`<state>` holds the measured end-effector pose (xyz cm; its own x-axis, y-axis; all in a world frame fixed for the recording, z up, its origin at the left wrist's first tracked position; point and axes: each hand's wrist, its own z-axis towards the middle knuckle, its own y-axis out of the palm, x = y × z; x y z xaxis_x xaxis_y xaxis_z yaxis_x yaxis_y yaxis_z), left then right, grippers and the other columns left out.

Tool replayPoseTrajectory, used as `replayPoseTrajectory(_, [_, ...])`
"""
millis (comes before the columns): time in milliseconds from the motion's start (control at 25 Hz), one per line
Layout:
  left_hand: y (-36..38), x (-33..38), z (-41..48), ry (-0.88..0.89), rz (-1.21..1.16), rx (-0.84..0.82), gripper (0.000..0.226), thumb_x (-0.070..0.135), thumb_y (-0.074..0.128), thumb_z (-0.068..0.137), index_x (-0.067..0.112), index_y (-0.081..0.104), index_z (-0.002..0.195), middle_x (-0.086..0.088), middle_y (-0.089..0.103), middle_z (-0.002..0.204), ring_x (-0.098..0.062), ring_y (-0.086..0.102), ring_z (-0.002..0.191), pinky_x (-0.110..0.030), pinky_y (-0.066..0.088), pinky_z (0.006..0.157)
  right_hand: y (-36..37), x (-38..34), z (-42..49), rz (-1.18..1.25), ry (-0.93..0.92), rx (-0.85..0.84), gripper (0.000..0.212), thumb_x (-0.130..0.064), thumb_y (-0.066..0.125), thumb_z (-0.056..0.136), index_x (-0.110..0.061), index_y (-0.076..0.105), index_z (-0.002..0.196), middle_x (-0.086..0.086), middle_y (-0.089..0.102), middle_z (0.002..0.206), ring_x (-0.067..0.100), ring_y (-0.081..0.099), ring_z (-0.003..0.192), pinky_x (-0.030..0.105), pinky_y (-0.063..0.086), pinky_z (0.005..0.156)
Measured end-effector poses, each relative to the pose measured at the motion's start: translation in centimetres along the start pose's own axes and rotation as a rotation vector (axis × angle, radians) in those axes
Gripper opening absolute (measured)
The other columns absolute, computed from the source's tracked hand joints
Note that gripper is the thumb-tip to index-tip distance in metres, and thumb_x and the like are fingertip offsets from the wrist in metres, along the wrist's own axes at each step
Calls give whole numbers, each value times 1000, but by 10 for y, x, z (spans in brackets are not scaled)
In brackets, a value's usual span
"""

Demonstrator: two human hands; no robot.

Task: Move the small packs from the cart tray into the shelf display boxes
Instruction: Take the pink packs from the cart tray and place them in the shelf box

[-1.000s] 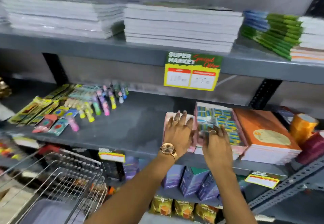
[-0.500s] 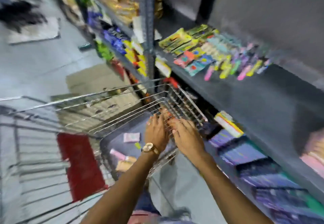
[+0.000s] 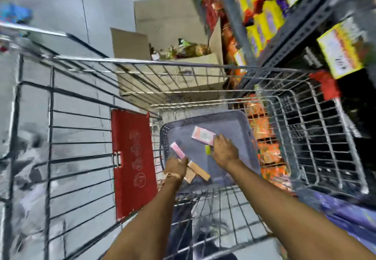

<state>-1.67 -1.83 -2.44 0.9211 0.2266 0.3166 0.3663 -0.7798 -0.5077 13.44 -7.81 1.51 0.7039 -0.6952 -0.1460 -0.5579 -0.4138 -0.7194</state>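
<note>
A grey-purple tray [image 3: 234, 121] sits in the wire cart's upper basket. On it lie a flat pink pack [image 3: 202, 135], a narrow pink pack [image 3: 176, 149], two tan packs [image 3: 197, 172] and a small yellow piece [image 3: 207, 150]. My right hand [image 3: 224, 152] is down in the tray with its fingertips at the near edge of the flat pink pack. My left hand [image 3: 176, 166], a watch on its wrist, touches the lower end of the narrow pink pack and partly covers the tan packs. Motion blur hides whether either hand grips. The shelf display boxes are out of view.
The wire cart [image 3: 142, 64] fills the view, with a red flap [image 3: 132, 158] to the left of the tray. An open cardboard box [image 3: 168, 36] of snack bags stands on the floor beyond it. Shelves [image 3: 295, 26] of packets run along the right.
My view swung from the shelf down into the cart. Both hands left the display boxes and dropped into the tray, landing on the pink packs.
</note>
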Motion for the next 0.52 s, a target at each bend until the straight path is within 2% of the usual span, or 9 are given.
replayPoseTrajectory(80, [8,8,14,16,9,54,53,36,59,88,0,53,126,-25,62,123,-38,60,111,-40,50,88,13,1,30,-69,-16,44,48,-25,56,90,-5,43,131,16,49,133,33,46,124,44,46,99])
replayPoseTrajectory(200, [20,13,33,56,31,104,55,32,63,84,0,52,127,-23,59,126,-37,58,114,-41,48,94,30,2,66,-155,-65,48,66,-24,67,79,-6,38,135,16,43,138,34,43,125,45,47,94])
replayPoseTrajectory(280, [25,9,40,57,26,118,59,28,65,81,-1,50,129,-24,58,128,-37,56,117,-42,47,98,38,2,78,-212,-118,91,62,-24,64,80,-7,40,135,17,41,140,34,43,127,45,45,95])
replayPoseTrajectory(360, [25,10,47,49,-104,147,49,21,65,79,2,55,123,-24,63,121,-38,60,111,-45,50,95,40,3,82,-204,-110,127,55,-25,61,83,-6,44,132,19,43,138,35,44,125,45,44,96])
replayPoseTrajectory(400, [24,11,50,44,-190,171,39,18,65,80,2,59,115,-26,66,114,-39,63,105,-48,52,90,38,4,80,-134,-62,137,54,-27,63,82,-5,46,129,20,44,136,36,45,124,45,45,95])
replayPoseTrajectory(480, [14,16,49,38,-398,177,8,11,66,83,5,61,88,-27,66,97,-36,64,90,-51,53,83,28,5,69,161,128,131,61,-29,72,77,0,48,124,23,47,132,39,49,121,45,46,93])
replayPoseTrajectory(520, [8,21,44,37,-511,136,12,8,65,85,12,58,77,-22,64,89,-31,62,86,-50,55,80,21,8,59,334,226,135,65,-29,76,73,3,48,123,25,49,130,40,51,119,45,47,91])
